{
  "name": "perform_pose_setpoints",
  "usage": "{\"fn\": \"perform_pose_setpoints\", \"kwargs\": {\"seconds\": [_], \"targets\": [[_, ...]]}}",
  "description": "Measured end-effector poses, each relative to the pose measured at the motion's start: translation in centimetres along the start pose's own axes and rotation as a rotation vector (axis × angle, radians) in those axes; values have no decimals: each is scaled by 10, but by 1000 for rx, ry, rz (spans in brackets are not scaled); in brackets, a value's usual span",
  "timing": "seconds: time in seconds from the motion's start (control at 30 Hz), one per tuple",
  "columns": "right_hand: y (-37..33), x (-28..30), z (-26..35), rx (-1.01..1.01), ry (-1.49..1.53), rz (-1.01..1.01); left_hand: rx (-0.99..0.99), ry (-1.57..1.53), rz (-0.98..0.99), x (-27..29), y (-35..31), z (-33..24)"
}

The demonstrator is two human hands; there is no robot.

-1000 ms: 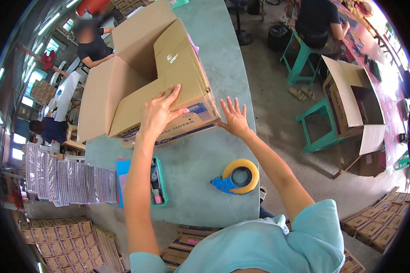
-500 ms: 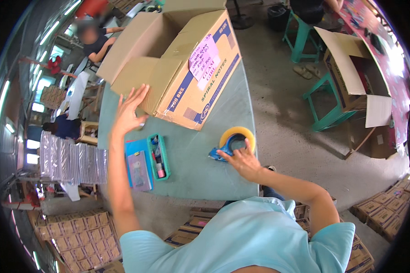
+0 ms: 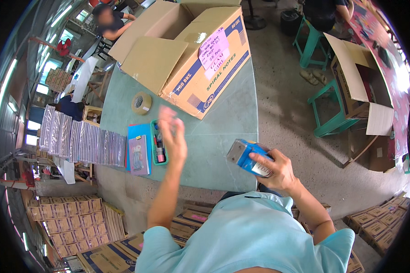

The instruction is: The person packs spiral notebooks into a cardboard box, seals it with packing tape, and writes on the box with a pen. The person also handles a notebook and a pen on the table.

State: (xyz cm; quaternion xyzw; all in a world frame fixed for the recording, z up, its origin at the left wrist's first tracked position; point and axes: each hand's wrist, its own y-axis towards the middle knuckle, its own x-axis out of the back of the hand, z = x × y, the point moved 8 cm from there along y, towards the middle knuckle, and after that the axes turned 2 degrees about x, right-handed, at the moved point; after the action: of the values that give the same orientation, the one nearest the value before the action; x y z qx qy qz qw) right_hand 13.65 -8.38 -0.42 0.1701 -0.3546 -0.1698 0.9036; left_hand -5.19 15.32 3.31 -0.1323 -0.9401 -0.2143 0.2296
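My right hand (image 3: 274, 169) grips a blue tape dispenser (image 3: 247, 157) and holds it just above the near edge of the green table (image 3: 214, 145). My left hand (image 3: 173, 136) is blurred in mid-air over the table, fingers spread and holding nothing, beside a small green tray of pens (image 3: 158, 143). A large open cardboard box (image 3: 187, 54) with a pink label on its side stands at the far end of the table, its flaps up.
A roll of brown tape (image 3: 141, 103) lies left of the box. Blue notebooks (image 3: 139, 150) lie by the tray. Stacked cartons (image 3: 73, 218) sit on the floor at left, another open box (image 3: 360, 95) and green stools (image 3: 337, 120) at right. A person (image 3: 111, 20) sits beyond the table.
My right hand has lifted the tape dispenser off the table toward me. My left hand has left the box and swung down over the table. The box now shows more of its open top.
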Motion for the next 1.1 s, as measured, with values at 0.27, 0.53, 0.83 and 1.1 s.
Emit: {"fn": "perform_pose_setpoints", "kwargs": {"seconds": [0.27,0.53,0.83,1.1], "targets": [[16,-26,20,84,-78,99,410,-375,635,-44,-85,-21],[29,-40,51,-6,20,127,613,-380,360,-16,-54,62],[43,-48,10,-273,11,122,-67,105,56,32,47,-45],[57,-71,-2,-337,48,131,-32,46,171,24,60,-42]]}}
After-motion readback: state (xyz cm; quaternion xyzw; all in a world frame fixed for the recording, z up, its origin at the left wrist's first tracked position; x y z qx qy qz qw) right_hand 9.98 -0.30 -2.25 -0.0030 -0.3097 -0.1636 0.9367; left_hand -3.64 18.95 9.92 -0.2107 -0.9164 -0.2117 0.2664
